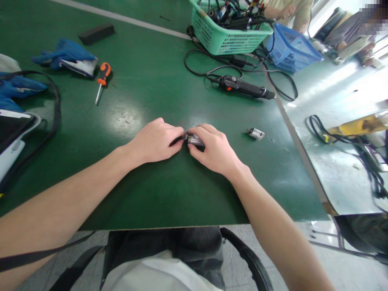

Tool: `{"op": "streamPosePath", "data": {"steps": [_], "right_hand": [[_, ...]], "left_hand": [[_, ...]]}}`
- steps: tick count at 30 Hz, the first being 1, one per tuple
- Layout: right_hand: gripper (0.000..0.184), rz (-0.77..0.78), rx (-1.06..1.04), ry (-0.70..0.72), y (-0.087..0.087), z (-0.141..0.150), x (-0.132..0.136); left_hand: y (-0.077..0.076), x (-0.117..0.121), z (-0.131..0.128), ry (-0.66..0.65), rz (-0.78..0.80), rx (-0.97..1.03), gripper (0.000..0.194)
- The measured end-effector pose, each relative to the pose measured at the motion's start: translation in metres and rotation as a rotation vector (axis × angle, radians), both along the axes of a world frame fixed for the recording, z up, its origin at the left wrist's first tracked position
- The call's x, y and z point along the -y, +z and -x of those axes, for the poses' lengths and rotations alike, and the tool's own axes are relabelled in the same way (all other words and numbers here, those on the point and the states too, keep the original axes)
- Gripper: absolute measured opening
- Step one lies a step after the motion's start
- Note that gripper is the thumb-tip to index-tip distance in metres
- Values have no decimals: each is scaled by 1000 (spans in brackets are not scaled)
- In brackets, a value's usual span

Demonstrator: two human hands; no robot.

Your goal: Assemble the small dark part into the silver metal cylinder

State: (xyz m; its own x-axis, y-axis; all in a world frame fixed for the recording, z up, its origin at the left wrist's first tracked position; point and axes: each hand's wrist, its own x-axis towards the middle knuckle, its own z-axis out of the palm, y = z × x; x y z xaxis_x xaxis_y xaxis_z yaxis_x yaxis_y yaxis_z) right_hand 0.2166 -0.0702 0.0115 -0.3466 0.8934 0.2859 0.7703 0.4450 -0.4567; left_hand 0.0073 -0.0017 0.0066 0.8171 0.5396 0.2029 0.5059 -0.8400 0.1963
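Note:
My right hand [214, 147] is closed around a small silver motor [195, 140] lying on its side at the green tabletop. My left hand [157, 141] pinches a slim black piece [176, 140] whose kind I cannot make out. Its fingertips are at the motor's left end, where the shaft side is; whether the two parts touch is hard to see. A second silver motor [256, 133], with a small dark tip, lies on the table to the right of my hands.
A black electric screwdriver [245, 87] with its looped cord lies beyond my hands. Behind it stand a green basket [224, 42] of tools and a blue basket [292, 48]. An orange-handled screwdriver [103, 76] and blue gloves [69, 54] lie left. People sit at the far right.

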Motion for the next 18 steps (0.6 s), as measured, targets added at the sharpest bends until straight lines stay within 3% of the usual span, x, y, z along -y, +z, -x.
{"op": "streamPosePath", "data": {"steps": [18], "right_hand": [[27, -11, 12, 11, 0, 0, 0]], "left_hand": [[-2, -2, 1, -1, 6, -14, 30]]}}
